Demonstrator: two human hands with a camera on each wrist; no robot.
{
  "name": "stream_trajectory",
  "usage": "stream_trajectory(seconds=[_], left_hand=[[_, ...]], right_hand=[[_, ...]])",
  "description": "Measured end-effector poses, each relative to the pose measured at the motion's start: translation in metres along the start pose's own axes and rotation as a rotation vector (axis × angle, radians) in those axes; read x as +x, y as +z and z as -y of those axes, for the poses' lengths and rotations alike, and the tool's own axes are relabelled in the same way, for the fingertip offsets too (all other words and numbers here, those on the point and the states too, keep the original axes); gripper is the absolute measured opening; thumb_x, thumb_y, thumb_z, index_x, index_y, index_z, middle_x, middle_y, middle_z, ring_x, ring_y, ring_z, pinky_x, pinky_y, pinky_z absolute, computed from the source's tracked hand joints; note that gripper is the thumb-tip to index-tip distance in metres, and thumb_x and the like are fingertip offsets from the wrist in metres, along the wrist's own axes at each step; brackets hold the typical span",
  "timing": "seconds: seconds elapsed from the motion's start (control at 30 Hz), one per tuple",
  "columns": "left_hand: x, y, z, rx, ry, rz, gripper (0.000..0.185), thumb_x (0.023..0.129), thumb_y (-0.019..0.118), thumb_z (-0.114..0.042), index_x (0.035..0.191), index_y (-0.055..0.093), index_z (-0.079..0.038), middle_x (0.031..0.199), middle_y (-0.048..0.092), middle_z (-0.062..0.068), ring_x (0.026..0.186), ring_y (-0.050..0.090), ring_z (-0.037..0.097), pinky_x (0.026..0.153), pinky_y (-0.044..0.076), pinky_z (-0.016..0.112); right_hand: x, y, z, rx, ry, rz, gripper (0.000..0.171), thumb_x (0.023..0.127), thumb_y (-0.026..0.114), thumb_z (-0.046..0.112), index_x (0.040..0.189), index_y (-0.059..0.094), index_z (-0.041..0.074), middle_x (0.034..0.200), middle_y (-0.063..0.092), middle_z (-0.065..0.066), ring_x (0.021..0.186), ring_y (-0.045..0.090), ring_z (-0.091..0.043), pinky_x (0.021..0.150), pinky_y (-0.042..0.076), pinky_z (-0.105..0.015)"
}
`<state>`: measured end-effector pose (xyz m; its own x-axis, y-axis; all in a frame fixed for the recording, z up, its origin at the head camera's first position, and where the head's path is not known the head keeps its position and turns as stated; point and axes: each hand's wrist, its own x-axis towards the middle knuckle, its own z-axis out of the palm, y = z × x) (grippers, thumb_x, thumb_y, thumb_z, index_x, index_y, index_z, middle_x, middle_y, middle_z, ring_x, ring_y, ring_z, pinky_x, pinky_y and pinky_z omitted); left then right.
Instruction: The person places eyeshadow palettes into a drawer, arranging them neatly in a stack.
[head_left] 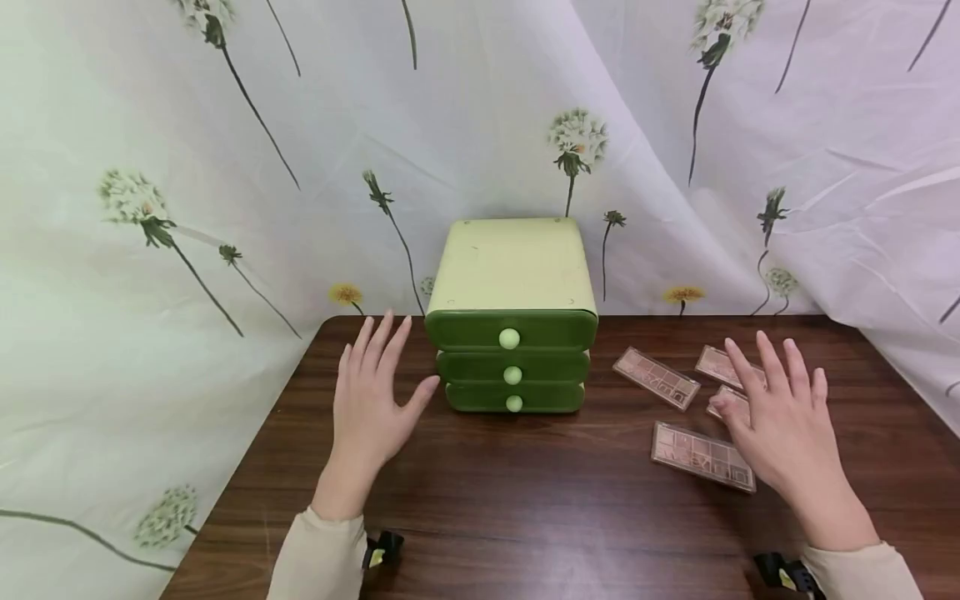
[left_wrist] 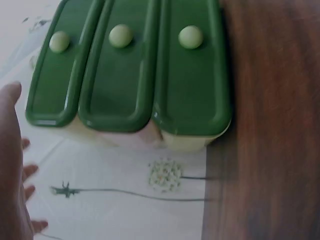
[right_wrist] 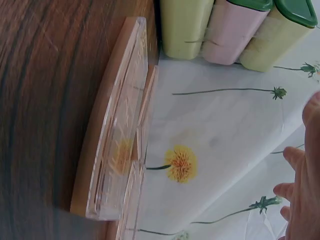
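Head view: left hand [head_left: 372, 402] spread flat beside green drawer unit [head_left: 512, 333], right hand [head_left: 780, 421] fingers wide over eyeshadow palettes [head_left: 702, 456] on worktop [head_left: 525, 500]. 
Left wrist: drawers closed. 
Right wrist: best pinched by long edges, kept level.

Dark wooden table [head_left: 525, 500], white drape [head_left: 225, 167] printed with dandelions behind and around it; soft, even light
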<state>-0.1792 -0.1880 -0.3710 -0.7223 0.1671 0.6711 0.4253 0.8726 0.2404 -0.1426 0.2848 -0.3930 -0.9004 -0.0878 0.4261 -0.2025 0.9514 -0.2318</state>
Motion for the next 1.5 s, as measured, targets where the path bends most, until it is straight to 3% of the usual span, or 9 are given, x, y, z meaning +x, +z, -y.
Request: stream_trajectory(seconds=[0.2, 0.33, 0.53, 0.63, 0.93, 1.13, 1.27, 1.37, 1.5], left_hand=[[0.02, 0.001, 0.011, -0.155, 0.009, 0.002, 0.073, 0.098, 0.038, -0.065, 0.155, 0.036, -0.02, 0.159, 0.032, 0.001, 0.147, 0.025, 0.027, 0.111, 0.024, 0.061], [0.031, 0.004, 0.019, -0.307, -0.001, 0.026, 0.062, 0.101, 0.046, -0.051, 0.154, 0.038, -0.02, 0.159, 0.033, 0.0, 0.146, 0.026, 0.024, 0.11, 0.026, 0.06], [0.053, 0.005, 0.026, -0.641, -0.053, 0.143, 0.05, 0.106, 0.047, -0.026, 0.155, 0.037, -0.025, 0.161, 0.027, -0.002, 0.148, 0.019, 0.016, 0.114, 0.02, 0.057], [0.065, 0.006, 0.027, -0.74, -0.065, 0.209, 0.048, 0.106, 0.045, -0.022, 0.154, 0.039, -0.023, 0.161, 0.027, -0.003, 0.148, 0.018, 0.014, 0.114, 0.02, 0.053], [0.089, 0.008, 0.03, -0.91, -0.114, 0.321, 0.045, 0.106, 0.042, -0.023, 0.149, 0.046, -0.01, 0.16, 0.029, 0.002, 0.147, 0.019, 0.014, 0.116, 0.019, 0.051], [0.099, 0.014, 0.033, -1.005, -0.096, 0.393, 0.043, 0.104, 0.045, -0.02, 0.144, 0.049, -0.005, 0.16, 0.027, -0.001, 0.147, 0.017, 0.013, 0.111, 0.024, 0.055], [0.099, 0.017, 0.034, -1.03, -0.106, 0.406, 0.045, 0.103, 0.045, -0.018, 0.145, 0.047, -0.003, 0.161, 0.024, 0.0, 0.148, 0.016, 0.017, 0.114, 0.018, 0.055], [0.097, 0.019, 0.033, -1.031, -0.107, 0.401, 0.046, 0.103, 0.045, -0.018, 0.146, 0.046, -0.002, 0.161, 0.023, 0.0, 0.148, 0.019, 0.019, 0.115, 0.015, 0.055], [0.097, 0.022, 0.031, -1.035, -0.106, 0.385, 0.046, 0.102, 0.045, -0.02, 0.145, 0.047, -0.003, 0.16, 0.025, 0.0, 0.146, 0.022, 0.019, 0.115, 0.016, 0.054]], right_hand=[[0.002, -0.001, 0.005, 0.018, -0.003, -0.018, 0.065, 0.103, 0.047, 0.031, 0.16, 0.018, 0.022, 0.161, 0.014, -0.022, 0.149, -0.005, -0.039, 0.113, -0.006, -0.062], [0.001, 0.0, 0.009, 0.036, -0.016, -0.029, 0.065, 0.101, 0.048, 0.025, 0.16, 0.02, 0.022, 0.16, 0.018, -0.023, 0.149, -0.002, -0.04, 0.114, -0.003, -0.062], [-0.001, 0.005, 0.016, 0.062, -0.042, -0.052, 0.058, 0.106, 0.042, 0.036, 0.159, 0.024, 0.021, 0.158, 0.023, -0.024, 0.148, 0.004, -0.041, 0.113, 0.002, -0.064], [-0.001, 0.006, 0.017, 0.068, -0.048, -0.064, 0.058, 0.106, 0.042, 0.036, 0.159, 0.024, 0.021, 0.157, 0.024, -0.025, 0.148, 0.005, -0.041, 0.113, 0.004, -0.064], [0.0, 0.008, 0.023, 0.112, -0.085, -0.064, 0.057, 0.106, 0.043, 0.035, 0.157, 0.028, 0.017, 0.158, 0.023, -0.022, 0.147, 0.012, -0.042, 0.111, 0.009, -0.067], [0.002, 0.005, 0.037, 0.164, -0.092, -0.085, 0.058, 0.104, 0.05, 0.032, 0.156, 0.031, 0.015, 0.155, 0.03, -0.022, 0.133, 0.033, -0.051, 0.105, 0.023, -0.067], [0.004, 0.007, 0.054, 0.192, -0.077, -0.188, 0.054, 0.097, 0.064, 0.02, 0.146, 0.047, 0.008, 0.139, 0.05, -0.024, 0.119, 0.048, -0.05, 0.094, 0.035, -0.064], [0.006, 0.01, 0.068, 0.221, -0.08, -0.294, 0.044, 0.089, 0.069, 0.011, 0.132, 0.06, 0.003, 0.115, 0.064, -0.021, 0.101, 0.059, -0.042, 0.086, 0.042, -0.056], [0.012, 0.015, 0.084, 0.279, -0.12, -0.341, 0.035, 0.087, 0.069, 0.006, 0.122, 0.067, 0.003, 0.099, 0.068, -0.014, 0.085, 0.062, -0.029, 0.073, 0.045, -0.047]])
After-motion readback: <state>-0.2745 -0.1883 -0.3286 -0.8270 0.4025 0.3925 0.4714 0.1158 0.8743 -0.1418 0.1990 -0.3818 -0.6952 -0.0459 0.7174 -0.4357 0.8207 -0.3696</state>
